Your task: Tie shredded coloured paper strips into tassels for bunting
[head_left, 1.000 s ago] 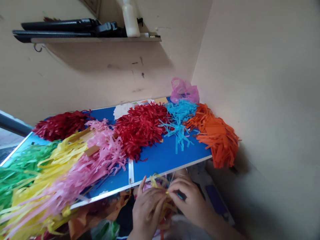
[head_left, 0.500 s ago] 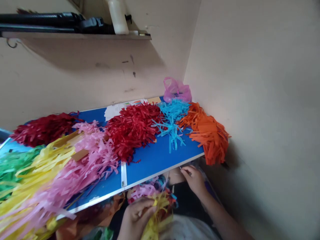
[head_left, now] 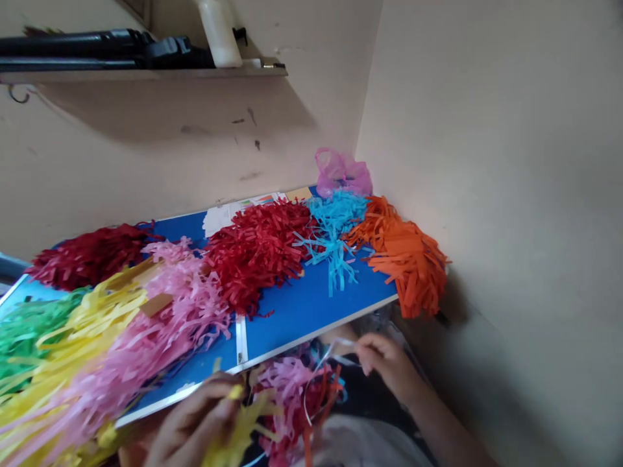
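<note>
In the head view, my left hand [head_left: 197, 418] is closed around the gathered end of a yellow paper tassel [head_left: 241, 428], whose strips hang down and are partly blurred. My right hand [head_left: 387, 363] pinches a thin white string [head_left: 333, 349] beyond the table edge. From there the string curves down in a loose loop over a bunch of pink, red and orange paper strips [head_left: 287, 392] lying at my lap. Between my two hands sits that bunch; its lower part is cut off by the frame.
On the blue table [head_left: 311, 311] lie fringed paper heaps: red [head_left: 263, 250], light blue [head_left: 341, 217], orange [head_left: 409, 259], pink [head_left: 146, 337], yellow [head_left: 92, 324] and green [head_left: 43, 324]. A pink plastic bag [head_left: 343, 172] is in the corner. Above hangs a shelf [head_left: 146, 76] with a white bottle [head_left: 220, 35].
My left hand has moved left with the yellow tassel, uncovering more of the pink and red strips. My right hand has shifted slightly, and a longer loop of white string now shows.
</note>
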`<state>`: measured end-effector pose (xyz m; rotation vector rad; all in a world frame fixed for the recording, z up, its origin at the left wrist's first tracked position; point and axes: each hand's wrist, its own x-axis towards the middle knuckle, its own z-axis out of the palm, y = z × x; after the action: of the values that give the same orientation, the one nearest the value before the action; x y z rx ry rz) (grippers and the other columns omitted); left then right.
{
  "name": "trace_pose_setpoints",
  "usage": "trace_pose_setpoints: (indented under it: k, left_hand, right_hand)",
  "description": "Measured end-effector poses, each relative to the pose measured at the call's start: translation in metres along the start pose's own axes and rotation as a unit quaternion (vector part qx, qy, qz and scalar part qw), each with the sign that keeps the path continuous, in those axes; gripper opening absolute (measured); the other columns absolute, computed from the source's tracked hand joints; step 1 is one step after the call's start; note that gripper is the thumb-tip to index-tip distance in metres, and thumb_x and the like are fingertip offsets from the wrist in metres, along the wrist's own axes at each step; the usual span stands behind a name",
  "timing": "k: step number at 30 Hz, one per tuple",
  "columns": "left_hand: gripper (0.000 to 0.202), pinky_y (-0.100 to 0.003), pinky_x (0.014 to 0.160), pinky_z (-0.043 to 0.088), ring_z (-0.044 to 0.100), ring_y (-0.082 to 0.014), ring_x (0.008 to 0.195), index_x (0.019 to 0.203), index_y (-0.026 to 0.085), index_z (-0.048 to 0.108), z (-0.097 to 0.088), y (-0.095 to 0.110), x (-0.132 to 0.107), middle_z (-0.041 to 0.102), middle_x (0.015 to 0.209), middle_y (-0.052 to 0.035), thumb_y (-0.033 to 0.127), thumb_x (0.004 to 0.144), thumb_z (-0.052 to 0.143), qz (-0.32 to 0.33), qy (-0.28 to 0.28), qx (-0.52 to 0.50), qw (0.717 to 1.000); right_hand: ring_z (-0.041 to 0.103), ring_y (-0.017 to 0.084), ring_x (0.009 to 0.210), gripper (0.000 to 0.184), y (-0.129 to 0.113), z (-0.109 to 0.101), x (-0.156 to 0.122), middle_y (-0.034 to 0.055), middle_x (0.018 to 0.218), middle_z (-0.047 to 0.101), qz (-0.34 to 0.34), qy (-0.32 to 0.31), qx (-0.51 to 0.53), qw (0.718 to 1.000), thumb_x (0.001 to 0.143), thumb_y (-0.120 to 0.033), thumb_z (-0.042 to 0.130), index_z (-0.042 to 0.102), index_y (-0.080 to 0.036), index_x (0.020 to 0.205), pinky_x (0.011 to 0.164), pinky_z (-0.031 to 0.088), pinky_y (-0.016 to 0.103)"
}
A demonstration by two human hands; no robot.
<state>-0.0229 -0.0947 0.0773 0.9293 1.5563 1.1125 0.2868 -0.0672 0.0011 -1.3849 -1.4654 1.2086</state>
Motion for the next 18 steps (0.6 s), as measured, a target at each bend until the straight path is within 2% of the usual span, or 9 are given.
trace_pose_setpoints:
  k: [2,3,5,8,11,13,14,15,18]
  left_hand:
    - [0.026,-0.035,0.086,0.052,0.061,-0.0296,0.108,0.076,0.020,0.074,0.037,0.001,-0.002,0.068,0.116,-0.0116,0.045,0.075,0.071,0.076,-0.183,0.053,0.979]
    - [0.025,-0.034,0.088,0.050,0.061,-0.0275,0.105,0.077,0.019,0.074,0.053,0.001,-0.001,0.068,0.113,-0.0130,0.044,0.079,0.068,0.092,-0.277,0.073,0.954]
    - [0.027,-0.026,0.072,0.050,0.064,-0.0184,0.080,0.082,0.019,0.071,0.072,-0.001,0.004,0.071,0.091,-0.0104,0.043,0.086,0.061,0.065,-0.382,0.075,0.919]
    - [0.029,-0.020,0.054,0.041,0.053,-0.0111,0.056,0.081,0.018,0.065,0.065,-0.004,0.013,0.064,0.067,-0.0023,0.043,0.090,0.055,0.046,-0.357,0.069,0.930]
    - [0.021,-0.025,0.068,0.047,0.060,-0.0164,0.074,0.083,0.020,0.067,0.047,-0.006,0.014,0.066,0.078,-0.0048,0.036,0.090,0.056,0.172,-0.265,0.133,0.939]
    - [0.017,-0.031,0.078,0.049,0.062,-0.0198,0.081,0.084,0.023,0.071,0.044,-0.009,0.009,0.068,0.080,-0.0062,0.034,0.088,0.058,0.278,-0.271,0.155,0.908]
    - [0.017,-0.033,0.079,0.050,0.063,-0.0204,0.078,0.081,0.025,0.072,0.046,-0.012,0.005,0.069,0.077,-0.0062,0.036,0.086,0.061,0.310,-0.286,0.151,0.894]
    - [0.019,-0.035,0.078,0.051,0.063,-0.0204,0.073,0.077,0.026,0.073,0.049,-0.017,0.001,0.068,0.071,-0.0059,0.040,0.085,0.063,0.323,-0.301,0.139,0.886]
    - [0.029,-0.033,0.066,0.054,0.063,-0.0188,0.060,0.075,0.029,0.075,0.064,-0.032,-0.007,0.066,0.062,-0.0055,0.050,0.086,0.058,0.289,-0.306,0.113,0.900]
  right_hand:
    - [0.061,0.015,0.066,0.019,-0.031,0.013,-0.004,0.0005,0.065,0.067,-0.059,-0.078,-0.018,0.995,0.085,-0.029,0.061,0.072,-0.020,0.071,0.066,0.047,0.024]
    - [0.061,0.015,0.067,0.016,-0.043,0.017,-0.004,0.0006,0.067,0.067,-0.081,-0.091,-0.035,0.992,0.083,-0.025,0.062,0.072,-0.020,0.071,0.065,0.046,0.024]
    - [0.062,0.015,0.068,0.015,-0.058,0.018,0.000,0.0010,0.070,0.069,-0.095,-0.065,-0.052,0.992,0.083,-0.020,0.061,0.073,-0.020,0.074,0.065,0.045,0.023]
    - [0.063,0.015,0.066,0.015,-0.057,0.006,0.007,0.0015,0.070,0.070,-0.061,-0.042,-0.042,0.996,0.083,-0.024,0.062,0.073,-0.019,0.074,0.061,0.045,0.023]
    - [0.063,0.015,0.062,0.025,-0.044,0.000,0.010,0.0014,0.066,0.070,-0.066,-0.230,0.019,0.971,0.084,-0.038,0.064,0.075,-0.019,0.073,0.060,0.047,0.023]
    - [0.066,0.017,0.067,0.039,-0.037,0.008,0.009,0.0039,0.074,0.072,-0.066,-0.370,0.101,0.921,0.082,-0.054,0.063,0.077,-0.018,0.081,0.065,0.050,0.025]
    - [0.067,0.018,0.070,0.048,-0.035,0.015,0.008,0.0055,0.078,0.073,-0.053,-0.396,0.153,0.904,0.081,-0.062,0.061,0.077,-0.017,0.086,0.067,0.051,0.027]
    - [0.067,0.019,0.072,0.056,-0.033,0.024,0.007,0.0070,0.082,0.072,-0.029,-0.385,0.209,0.898,0.080,-0.068,0.057,0.077,-0.016,0.089,0.068,0.051,0.028]
    - [0.061,0.016,0.065,0.065,-0.034,0.052,0.003,0.0066,0.076,0.068,0.047,-0.248,0.338,0.907,0.078,-0.076,0.052,0.075,-0.015,0.084,0.060,0.047,0.025]
